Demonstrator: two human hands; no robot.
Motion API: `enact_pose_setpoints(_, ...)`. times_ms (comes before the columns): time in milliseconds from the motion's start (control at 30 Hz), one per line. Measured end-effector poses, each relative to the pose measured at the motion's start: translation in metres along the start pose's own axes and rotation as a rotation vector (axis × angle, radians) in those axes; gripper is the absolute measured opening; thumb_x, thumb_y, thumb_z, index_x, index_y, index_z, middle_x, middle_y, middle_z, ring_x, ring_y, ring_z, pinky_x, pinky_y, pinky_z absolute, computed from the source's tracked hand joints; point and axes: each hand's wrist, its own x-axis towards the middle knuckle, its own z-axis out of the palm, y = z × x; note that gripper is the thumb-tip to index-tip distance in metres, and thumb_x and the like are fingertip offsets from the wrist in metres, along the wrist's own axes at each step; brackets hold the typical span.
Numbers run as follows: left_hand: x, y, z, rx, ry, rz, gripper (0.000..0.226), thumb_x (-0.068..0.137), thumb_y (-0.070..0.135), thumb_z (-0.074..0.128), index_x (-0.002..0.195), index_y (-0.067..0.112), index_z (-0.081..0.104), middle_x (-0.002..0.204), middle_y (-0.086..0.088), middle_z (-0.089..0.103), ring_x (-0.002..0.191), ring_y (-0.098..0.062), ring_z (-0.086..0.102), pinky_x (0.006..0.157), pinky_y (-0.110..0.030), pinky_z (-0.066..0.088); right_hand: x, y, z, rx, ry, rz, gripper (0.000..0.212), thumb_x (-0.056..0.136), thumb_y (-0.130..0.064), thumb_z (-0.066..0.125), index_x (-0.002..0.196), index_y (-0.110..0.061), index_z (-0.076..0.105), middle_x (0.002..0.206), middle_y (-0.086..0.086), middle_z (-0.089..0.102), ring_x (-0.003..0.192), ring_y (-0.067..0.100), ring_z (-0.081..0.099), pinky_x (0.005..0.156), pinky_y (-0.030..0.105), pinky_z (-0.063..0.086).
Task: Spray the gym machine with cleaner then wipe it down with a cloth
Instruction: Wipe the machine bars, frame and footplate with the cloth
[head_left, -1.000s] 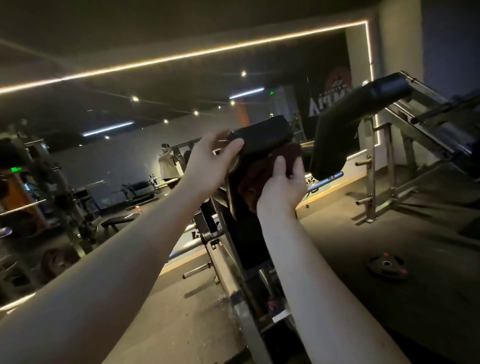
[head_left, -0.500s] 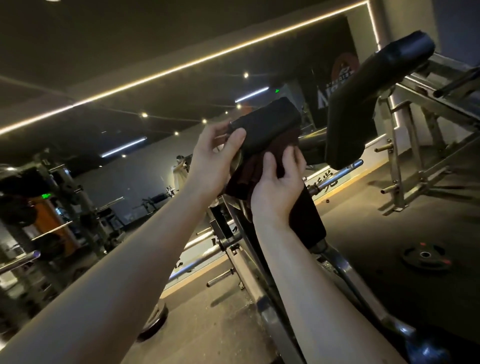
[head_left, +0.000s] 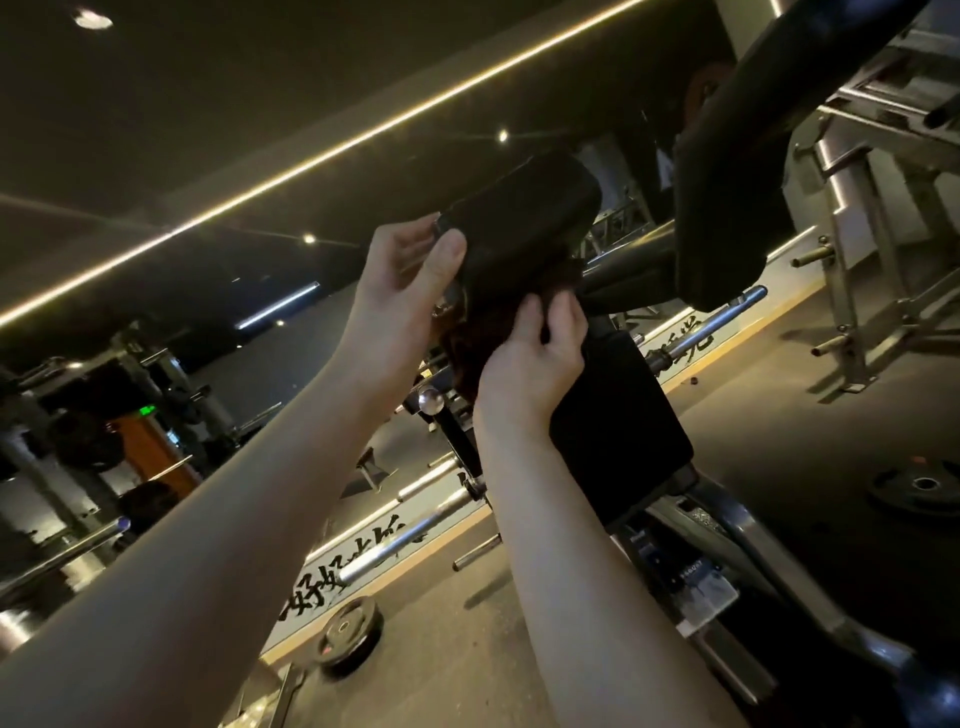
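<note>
The gym machine (head_left: 618, 431) carries a black roller pad (head_left: 524, 223), tilted, at centre. A dark reddish cloth (head_left: 475, 351) (bunched, dimly lit) lies against the pad's underside, hanging lower left.

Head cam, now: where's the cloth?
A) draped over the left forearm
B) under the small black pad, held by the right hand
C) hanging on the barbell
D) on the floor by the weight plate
B: the cloth is bunched against the underside of the pad, held there by the right hand, while the left hand grips the pad's end.
</note>
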Motion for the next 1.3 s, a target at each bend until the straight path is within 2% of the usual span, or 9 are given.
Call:
enact_pose_setpoints(167, 0.002, 0.002, -0.002, -0.025, -0.034, -0.019, 0.043, 0.094, 0.044, 0.063, 0.132, 0.028, 0.051, 0.143, -0.001, 0.054, 0.131, -0.021, 0.058, 0.1, -0.05, 0.057, 0.017, 0.007, 0.007, -0.039, 0.061, -0.255, 0.033, 0.106, -0.013, 0.051, 0.135, -0.024, 0.062, 0.144, -0.01, 0.045, 0.124, 0.012, 0.057, 0.089, 0.029, 0.06)
enact_pose_setpoints(333, 0.003, 0.004, -0.001, -0.032, -0.042, -0.026, 0.032, 0.099, 0.039, 0.063, 0.128, 0.03, 0.051, 0.14, -0.001, 0.056, 0.127, -0.018, 0.06, 0.1, -0.048, 0.057, 0.062, 0.045, -0.01, -0.366, 0.07, -0.139, 0.038, 0.105, -0.013, 0.051, 0.139, -0.024, 0.063, 0.15, -0.004, 0.044, 0.138, 0.016, 0.045, 0.114, 0.045, 0.046)
enact_pose_setpoints(567, 0.0, 0.006, -0.001, -0.076, -0.05, -0.038, 0.046, 0.091, 0.042, 0.067, 0.131, 0.027, 0.051, 0.14, -0.001, 0.054, 0.13, -0.021, 0.058, 0.103, -0.05, 0.055, 0.039, 0.078, -0.054, -0.228, 0.055, 0.078, 0.039, 0.105, -0.01, 0.054, 0.141, -0.022, 0.054, 0.133, -0.011, 0.04, 0.117, 0.002, 0.057, 0.088, 0.012, 0.054)
enact_pose_setpoints(667, -0.003, 0.008, 0.0, -0.081, -0.051, -0.034, 0.051, 0.09, 0.042, 0.066, 0.135, 0.025, 0.049, 0.14, -0.001, 0.053, 0.13, -0.02, 0.057, 0.103, -0.049, 0.055, 0.04, 0.068, -0.055, -0.185, 0.12, 0.216, 0.037, 0.1, -0.001, 0.058, 0.137, -0.006, 0.062, 0.146, 0.001, 0.045, 0.131, 0.009, 0.051, 0.108, 0.021, 0.046)
enact_pose_setpoints(833, -0.001, 0.003, 0.0, -0.045, -0.026, -0.005, 0.062, 0.088, 0.051, 0.068, 0.14, 0.024, 0.048, 0.139, 0.003, 0.053, 0.132, -0.018, 0.055, 0.105, -0.049, 0.054, 0.05, 0.045, -0.023, -0.363, 0.092, -0.109, 0.036, 0.108, -0.012, 0.048, 0.143, -0.012, 0.056, 0.148, 0.004, 0.046, 0.111, 0.004, 0.061, 0.079, 0.012, 0.054)
enact_pose_setpoints(933, 0.0, 0.0, -0.001, -0.027, -0.029, 0.008, 0.071, 0.081, 0.061, 0.07, 0.139, 0.026, 0.048, 0.139, 0.004, 0.054, 0.134, -0.018, 0.054, 0.107, -0.05, 0.051, 0.037, 0.07, -0.052, -0.229, 0.011, 0.156, 0.043, 0.104, -0.013, 0.054, 0.143, -0.029, 0.059, 0.161, -0.006, 0.039, 0.145, 0.009, 0.037, 0.115, 0.026, 0.039)
enact_pose_setpoints(1067, 0.002, -0.002, -0.004, -0.028, -0.042, 0.013, 0.075, 0.077, 0.064, 0.071, 0.138, 0.027, 0.049, 0.139, 0.004, 0.054, 0.134, -0.019, 0.054, 0.11, -0.051, 0.048, 0.034, 0.105, -0.104, -0.396, 0.164, 0.345, 0.039, 0.102, -0.003, 0.054, 0.137, -0.017, 0.062, 0.15, 0.001, 0.055, 0.143, 0.02, 0.048, 0.113, 0.033, 0.042)
enact_pose_setpoints(1200, 0.004, -0.006, -0.005, -0.02, -0.049, 0.027, 0.066, 0.083, 0.059, 0.069, 0.138, 0.028, 0.049, 0.139, 0.005, 0.054, 0.133, -0.017, 0.054, 0.107, -0.05, 0.051, 0.04, 0.084, -0.072, -0.351, 0.2, 0.263, 0.042, 0.103, -0.003, 0.05, 0.142, -0.016, 0.06, 0.148, -0.001, 0.057, 0.134, 0.018, 0.057, 0.102, 0.023, 0.049)
enact_pose_setpoints(1300, 0.004, -0.006, -0.005, -0.025, -0.064, 0.038, 0.055, 0.091, 0.049, 0.066, 0.137, 0.026, 0.047, 0.141, 0.002, 0.052, 0.134, -0.018, 0.054, 0.103, -0.048, 0.055, 0.041, 0.07, -0.042, -0.446, 0.051, -0.015, 0.043, 0.104, -0.007, 0.052, 0.144, -0.022, 0.058, 0.153, -0.006, 0.053, 0.143, 0.013, 0.047, 0.113, 0.018, 0.038)
